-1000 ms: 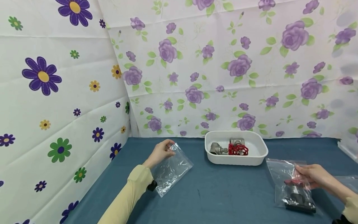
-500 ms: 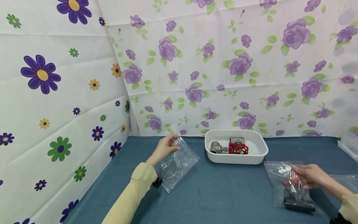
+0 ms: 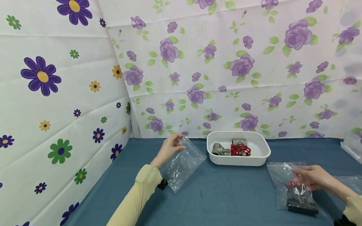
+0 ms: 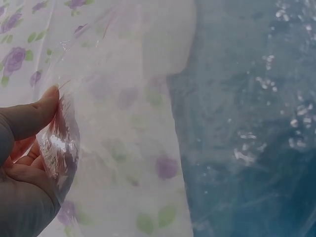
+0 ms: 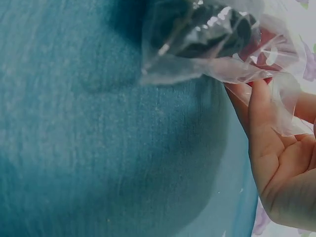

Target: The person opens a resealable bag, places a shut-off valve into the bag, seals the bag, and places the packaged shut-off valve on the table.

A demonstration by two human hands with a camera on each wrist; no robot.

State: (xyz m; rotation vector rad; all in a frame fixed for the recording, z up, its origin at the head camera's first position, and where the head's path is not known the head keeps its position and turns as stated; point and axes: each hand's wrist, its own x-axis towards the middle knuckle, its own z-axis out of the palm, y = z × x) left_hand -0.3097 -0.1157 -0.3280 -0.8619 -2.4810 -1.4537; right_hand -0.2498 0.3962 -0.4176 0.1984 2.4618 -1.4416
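My left hand [image 3: 168, 149] pinches a clear zip bag [image 3: 186, 169] between thumb and fingers near its upper corner. No object shows inside that bag, which slants down to the right above the cloth; in the left wrist view its film [image 4: 118, 163] covers most of the picture. On the right, my right hand [image 3: 315, 177] grips another zip bag [image 3: 278, 175]. Inside it is a valve [image 3: 301, 199] with a red handle and a dark, wide lower end. Folded plastic partly covers the fingers in the right wrist view.
A white plastic basin [image 3: 238, 161] stands at the back, holding a metal valve [image 3: 220, 149] with red handwheels [image 3: 240, 150] and a metal fitting. More clear plastic [image 3: 352, 182] lies at the right edge. Flowered sheets [image 3: 198, 62] hang behind and to the left of the blue cloth [image 3: 220, 194].
The left hand has moved right and a little up, carrying its bag toward the basin. The right hand and the bagged valve have shifted only slightly left.
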